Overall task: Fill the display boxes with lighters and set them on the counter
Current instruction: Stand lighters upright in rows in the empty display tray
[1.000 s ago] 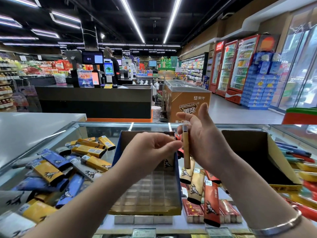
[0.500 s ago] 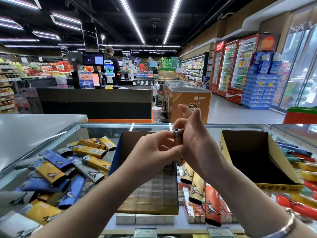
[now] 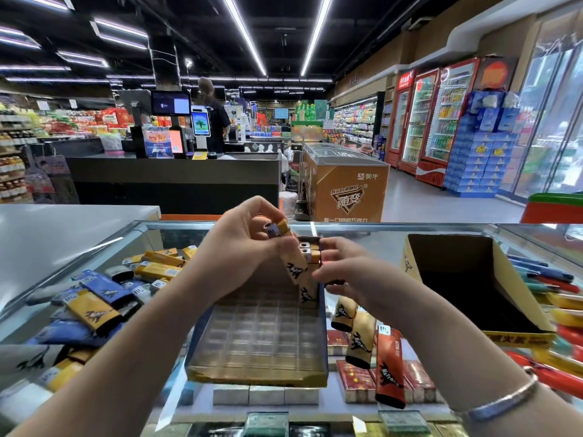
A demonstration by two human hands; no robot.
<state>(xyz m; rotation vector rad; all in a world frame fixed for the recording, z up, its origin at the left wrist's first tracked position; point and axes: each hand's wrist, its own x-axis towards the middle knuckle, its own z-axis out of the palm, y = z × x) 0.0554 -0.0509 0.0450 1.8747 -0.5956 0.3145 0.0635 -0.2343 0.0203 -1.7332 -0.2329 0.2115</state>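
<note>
- Two hands work over the display box (image 3: 258,339) at centre frame; half a second earlier both met on a single lighter held up above it, and they have since separated and dropped toward its far right corner.
- The left hand (image 3: 239,247) pinches a tan lighter (image 3: 291,257), tilted, its lower end entering the grid beside the lighters already standing there.
- The right hand (image 3: 350,272) has fingers curled against the standing lighters (image 3: 310,252) at the box's right wall, apparently steadying them; whether it actually grips one cannot be told.
- Judgement: the insertion step is under way; nearly all cells of the grid are unfilled, so the task is at an early stage.
- Supply: a loose pile of yellow and blue lighters (image 3: 94,304) lies on the glass worktop (image 3: 176,398) at lower left; several tan and red lighters (image 3: 388,367) lie just right of the box.
- A second box (image 3: 473,294), open and dark inside, stands at right, with coloured lighters (image 3: 542,279) beyond it.
- Obstruction: the standing row crowds the target cell; a tilted entry may knock neighbours over.
</note>
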